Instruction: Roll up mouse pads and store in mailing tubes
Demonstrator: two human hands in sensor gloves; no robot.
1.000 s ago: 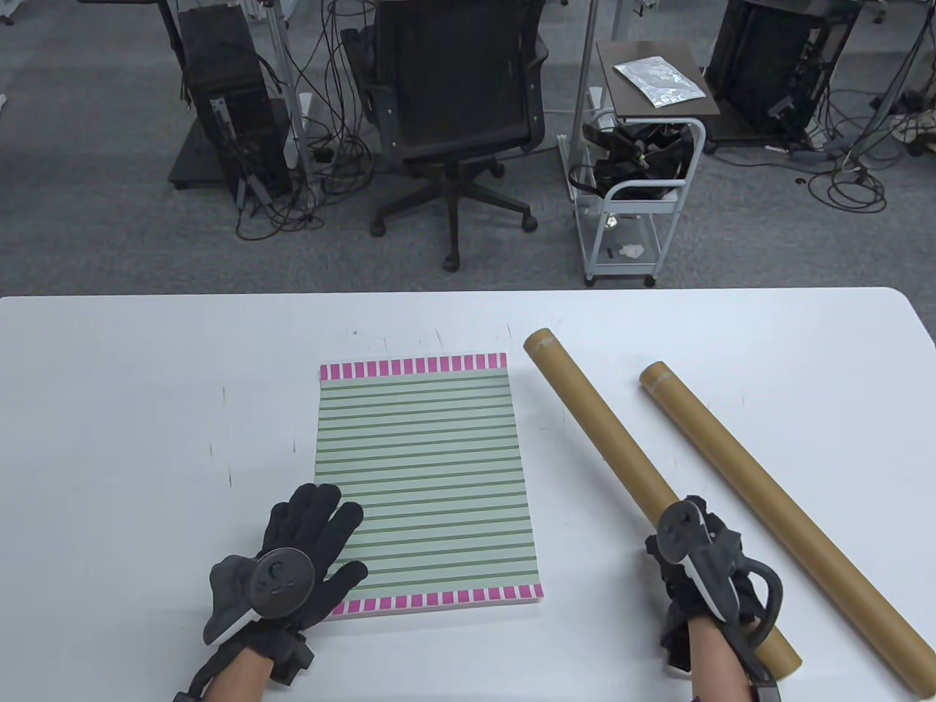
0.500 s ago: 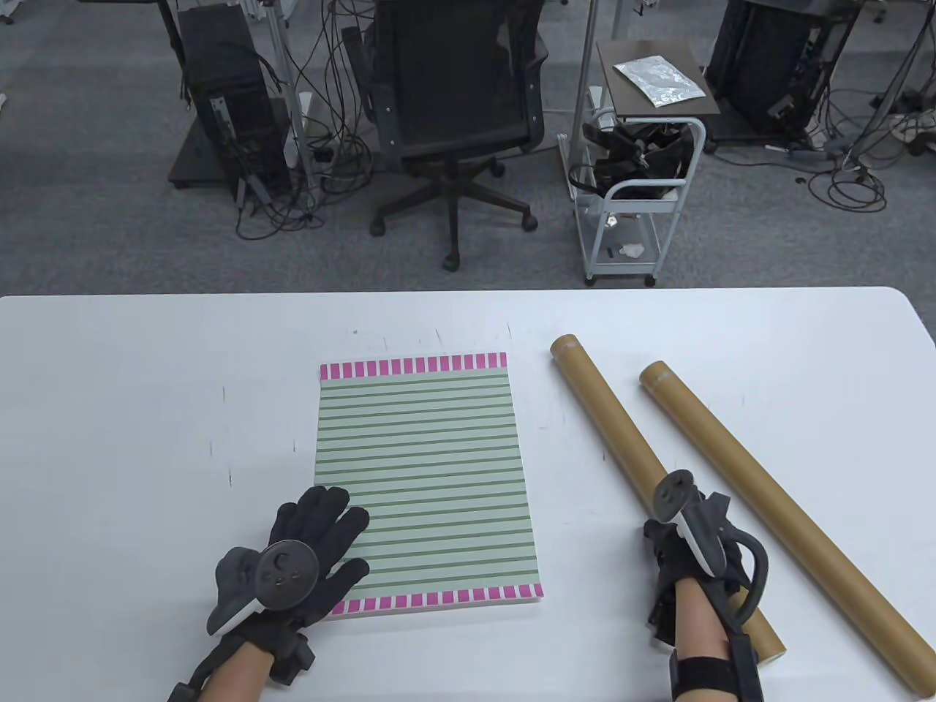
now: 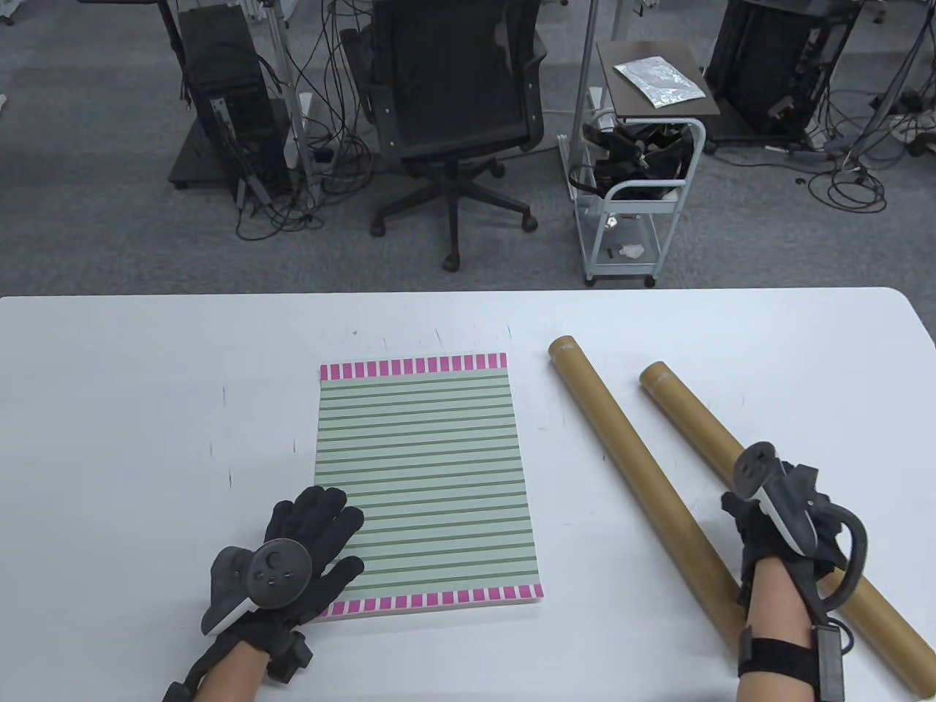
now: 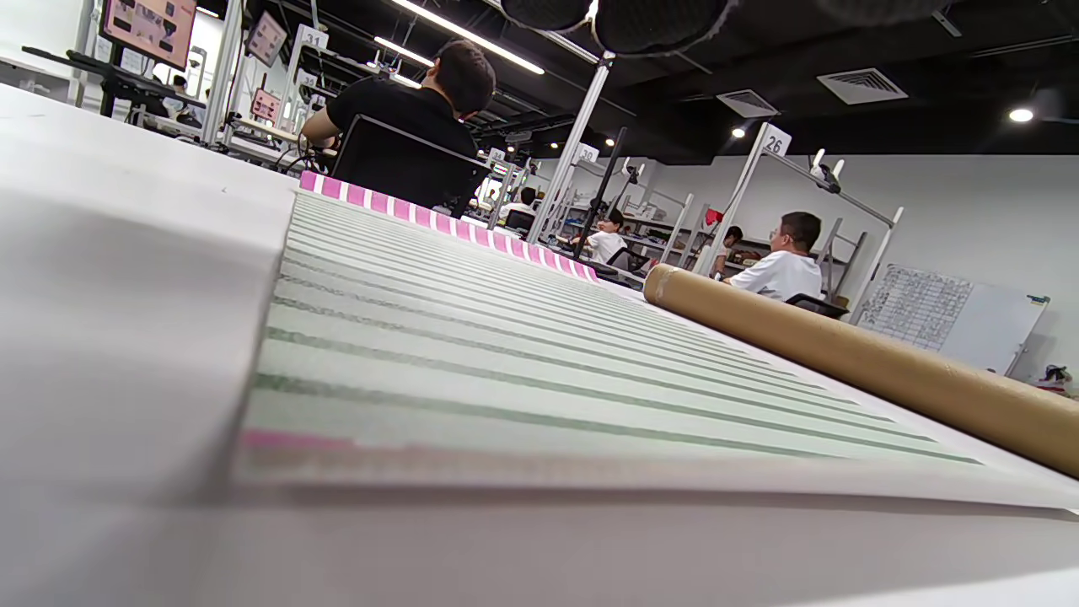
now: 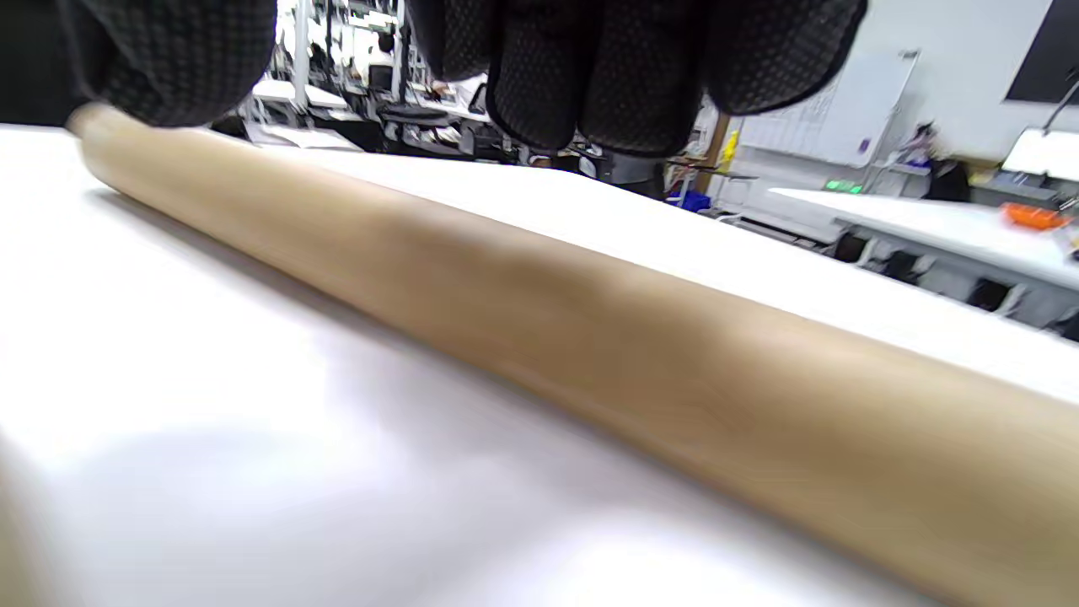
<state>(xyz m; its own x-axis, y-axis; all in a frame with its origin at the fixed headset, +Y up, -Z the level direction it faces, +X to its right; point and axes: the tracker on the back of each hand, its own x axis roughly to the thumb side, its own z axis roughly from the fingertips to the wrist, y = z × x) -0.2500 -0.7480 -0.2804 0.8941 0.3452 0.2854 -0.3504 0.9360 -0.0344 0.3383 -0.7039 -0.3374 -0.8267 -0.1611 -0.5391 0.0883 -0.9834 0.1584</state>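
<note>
Lying flat on the white table [image 3: 146, 380], the striped mouse pad [image 3: 424, 475] is not yet rolled, so the task looks to be at its start. Two mailing tubes [image 3: 629, 468] lie just beside it. The left hand [image 3: 292, 563] rests flat, fingers spread, on the pad's near corner; the right hand [image 3: 775, 512] hovers over the outer tube [image 3: 687, 417], and whether it grips cannot be told. Next, both hands must curl the near edge.

- White desk [image 3: 146, 380], rounded far-right corner.
- Striped mouse pad [image 3: 428, 468] lying flat near its middle.
- Two brown mailing tubes, left tube [image 3: 629, 468] and right tube [image 3: 695, 420], lying diagonally, apart.
</note>
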